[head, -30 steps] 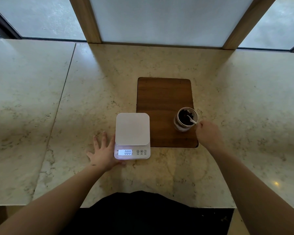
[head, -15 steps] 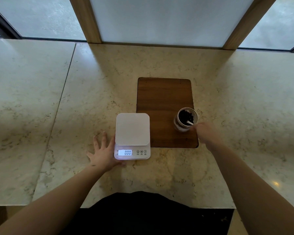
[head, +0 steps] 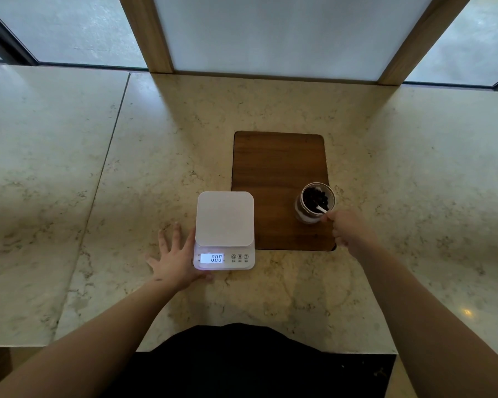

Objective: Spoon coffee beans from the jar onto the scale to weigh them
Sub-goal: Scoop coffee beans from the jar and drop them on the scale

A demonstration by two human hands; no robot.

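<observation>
Two bare hands are being put to work around a small white scale [head: 224,229], which is being kept on the pale, veined stone counter [head: 414,168] at the near centre of the scene. The left hand [head: 174,258] is being laid flat and relaxed against the scale's left side, fingers spread on the stone and nothing being grasped; the placing is being judged as a brace, so that the light plastic body is not nudged when beans arrive. Zeros are being shown on the lit display [head: 212,257] at the scale's front edge, and the smooth, square, round-cornered platform is being left bare, so no beans are yet being weighed.

Just to the right of the scale, a dark wooden board [head: 276,168] with rounded corners and a fine grain is being used as a base for the jar [head: 314,203], a short, clear glass cylinder standing upright near the board's right edge. Glossy dark coffee beans [head: 314,196] are being held inside it. The right hand [head: 350,232], right of the scale and just beside the jar, is being closed on the pale handle of a spoon [head: 321,208], whose bowl is being hidden among the beans. A first scoop is being judged as the step in hand.
</observation>
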